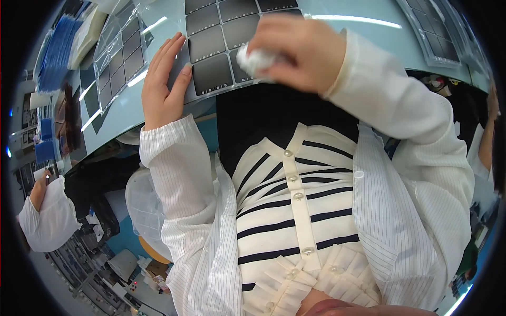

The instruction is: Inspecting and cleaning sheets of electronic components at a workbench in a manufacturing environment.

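- The clear plastic sheet of dark grey square panels (221,42) lies flat on the pale blue glossy worktable (337,23), at its near edge.
- The left hand (163,84) rests palm down on the sheet's left edge, fingers straight and close together, holding nothing.
- The right hand (300,52) is curled around a crumpled white wiping cloth (255,60), pinching it and pressing it on the sheet's near right panels.
- A second sheet of dark squares (118,55) lies left of the first sheet.
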{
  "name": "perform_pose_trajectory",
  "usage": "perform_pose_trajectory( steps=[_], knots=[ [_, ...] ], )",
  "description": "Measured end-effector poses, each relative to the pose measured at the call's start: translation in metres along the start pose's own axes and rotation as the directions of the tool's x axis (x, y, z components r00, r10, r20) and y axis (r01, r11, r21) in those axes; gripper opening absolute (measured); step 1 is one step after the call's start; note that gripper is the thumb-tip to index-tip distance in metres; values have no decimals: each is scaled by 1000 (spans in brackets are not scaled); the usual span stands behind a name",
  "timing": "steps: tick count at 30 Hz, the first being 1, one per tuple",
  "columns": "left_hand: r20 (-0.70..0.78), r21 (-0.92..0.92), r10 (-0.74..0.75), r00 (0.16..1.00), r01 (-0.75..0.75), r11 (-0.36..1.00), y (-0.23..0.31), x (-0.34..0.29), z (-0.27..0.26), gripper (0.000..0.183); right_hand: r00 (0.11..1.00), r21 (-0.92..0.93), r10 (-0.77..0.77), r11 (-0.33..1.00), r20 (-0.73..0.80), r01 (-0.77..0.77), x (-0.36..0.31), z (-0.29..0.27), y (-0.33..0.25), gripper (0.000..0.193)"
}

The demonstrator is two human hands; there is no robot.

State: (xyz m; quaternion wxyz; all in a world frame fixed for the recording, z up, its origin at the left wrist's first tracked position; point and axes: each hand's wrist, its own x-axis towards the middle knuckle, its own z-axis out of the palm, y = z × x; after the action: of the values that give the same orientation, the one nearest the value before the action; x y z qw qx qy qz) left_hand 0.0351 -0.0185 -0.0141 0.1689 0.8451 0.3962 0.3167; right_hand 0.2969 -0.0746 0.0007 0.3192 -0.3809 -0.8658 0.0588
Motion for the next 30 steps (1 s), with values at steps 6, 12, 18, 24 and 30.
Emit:
perform_pose_trajectory(
  steps=[6,12,18,24,30],
  knots=[
    [-3,-13,-23,1000,23,1000,6,2,3,42,961,-147,196,963,-196,-227,-2,-42,43,20],
    [0,-7,-35,999,35,999,6,-2,-2,42,975,27,214,977,-56,-213,-12,-48,15,20],
    [-8,14,-82,997,82,997,3,-7,-3,42,998,59,56,997,28,-58,-22,-16,-6,23],
    [-4,-22,-21,1000,21,1000,5,3,1,43,980,63,190,980,-63,-186,-2,-16,42,23],
    [-15,-10,-10,1000,10,1000,3,0,-3,44,997,-70,80,994,-17,-81,59,-1,44,24]
  ],
)
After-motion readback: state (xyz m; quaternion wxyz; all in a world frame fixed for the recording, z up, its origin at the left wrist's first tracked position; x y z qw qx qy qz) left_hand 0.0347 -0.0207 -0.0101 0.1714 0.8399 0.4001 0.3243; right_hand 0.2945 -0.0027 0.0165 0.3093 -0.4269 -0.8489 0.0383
